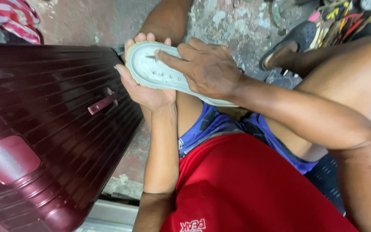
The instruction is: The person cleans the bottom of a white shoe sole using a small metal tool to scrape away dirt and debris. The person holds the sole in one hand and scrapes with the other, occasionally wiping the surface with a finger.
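Observation:
My left hand (144, 88) cups a pale grey shoe sole (151, 68) from underneath, its fingers curled over the far edge. The sole lies flat side up above my knee, with small holes and dents in its surface. My right hand (207, 68) lies on top of the sole, the index finger stretched out and pressing a small thin dark object against the toe end. What that object is cannot be made out. Part of the sole is hidden under my right hand.
A dark red ribbed hard-shell suitcase (44, 124) lies close at the left, handle facing up. My foot in a black sandal (286, 43) rests on the stained concrete floor (232, 21). Cluttered tools and straps (340, 19) are at the top right, striped cloth (11, 15) top left.

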